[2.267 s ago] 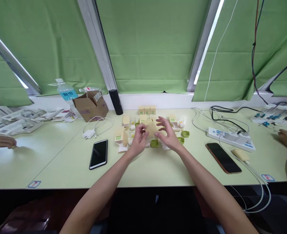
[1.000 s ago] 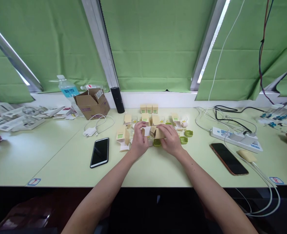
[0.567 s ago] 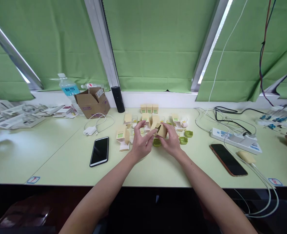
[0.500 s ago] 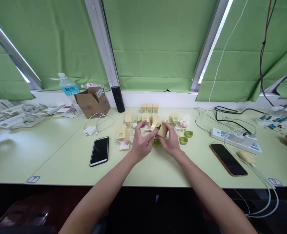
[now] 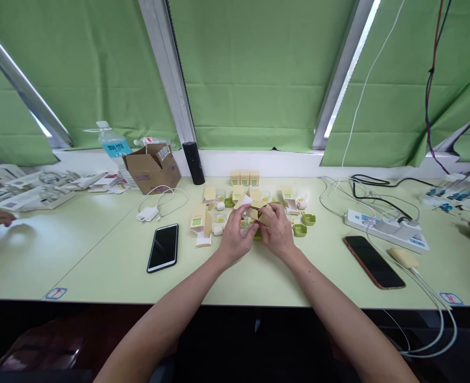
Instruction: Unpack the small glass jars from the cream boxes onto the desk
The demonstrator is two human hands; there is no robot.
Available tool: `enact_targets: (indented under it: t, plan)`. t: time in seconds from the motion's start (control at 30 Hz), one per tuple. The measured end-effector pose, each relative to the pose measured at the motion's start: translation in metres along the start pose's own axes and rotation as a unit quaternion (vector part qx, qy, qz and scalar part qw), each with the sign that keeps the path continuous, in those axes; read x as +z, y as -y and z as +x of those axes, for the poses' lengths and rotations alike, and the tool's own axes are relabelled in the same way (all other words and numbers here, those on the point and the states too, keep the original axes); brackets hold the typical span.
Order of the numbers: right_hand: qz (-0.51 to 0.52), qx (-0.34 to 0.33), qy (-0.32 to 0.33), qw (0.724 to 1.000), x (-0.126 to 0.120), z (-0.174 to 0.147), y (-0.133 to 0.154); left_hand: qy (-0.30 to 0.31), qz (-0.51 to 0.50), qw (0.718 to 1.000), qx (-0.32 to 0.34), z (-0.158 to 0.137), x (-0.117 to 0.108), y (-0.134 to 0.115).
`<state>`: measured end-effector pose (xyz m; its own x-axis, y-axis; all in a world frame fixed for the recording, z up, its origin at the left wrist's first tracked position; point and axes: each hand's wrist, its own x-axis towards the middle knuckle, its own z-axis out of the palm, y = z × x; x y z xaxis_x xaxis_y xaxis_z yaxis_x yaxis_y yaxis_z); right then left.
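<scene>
Between my two hands is a small tan cardboard box (image 5: 254, 213) with a flap standing up. My left hand (image 5: 236, 234) grips its left side, thumb in front. On its other side my right hand (image 5: 277, 230) has its fingers curled over the box, hiding part of it. Around them lie opened boxes, one at the left (image 5: 201, 223) and one at the right (image 5: 288, 197). Small clear cups, white rolls (image 5: 217, 230) and green trays (image 5: 299, 230) are spread among these. Behind stand closed boxes (image 5: 245, 178) in a row.
A phone (image 5: 163, 248) lies left and another phone (image 5: 374, 261) right. A power strip (image 5: 386, 230) with cables sits at the right. A brown carton (image 5: 152, 167), a water bottle (image 5: 114, 146) and a black cylinder (image 5: 194, 163) stand at the back. Other people's hands show at both edges.
My left hand's fingers have moved from pointing across the box to gripping its left side. The box has turned, and its flap now stands toward the left. Another person's hand reaches further in at left.
</scene>
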<state>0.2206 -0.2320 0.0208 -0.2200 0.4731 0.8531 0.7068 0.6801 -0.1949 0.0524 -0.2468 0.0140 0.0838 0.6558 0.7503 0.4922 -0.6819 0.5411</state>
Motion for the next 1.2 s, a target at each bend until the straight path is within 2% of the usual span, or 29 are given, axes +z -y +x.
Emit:
enact_targets:
  t: [0.23, 0.4, 0.7, 0.87, 0.97, 1.2]
  plan:
    - [0.034, 0.017, 0.021, 0.999, 0.002, -0.002, 0.005, -0.022, -0.005, 1.0, 0.002, -0.002, 0.002, 0.002]
    - [0.031, 0.026, 0.019, 0.999, 0.004, -0.003, 0.006, -0.014, 0.011, 1.0, 0.009, -0.002, 0.001, 0.0]
    - [0.022, 0.009, -0.001, 1.0, 0.006, -0.006, 0.01, -0.077, -0.041, 0.995, -0.053, -0.007, 0.006, 0.006]
    - [0.037, 0.019, -0.009, 0.999, 0.006, -0.006, 0.01, -0.08, -0.04, 0.993, -0.083, -0.009, 0.008, 0.0]
    - [0.035, 0.019, -0.01, 0.999, 0.006, -0.006, 0.011, -0.08, -0.053, 0.993, -0.072, -0.01, 0.01, -0.002]
    - [0.08, 0.014, -0.026, 0.996, 0.003, -0.004, 0.011, -0.05, -0.135, 0.989, 0.018, -0.01, 0.014, 0.0]
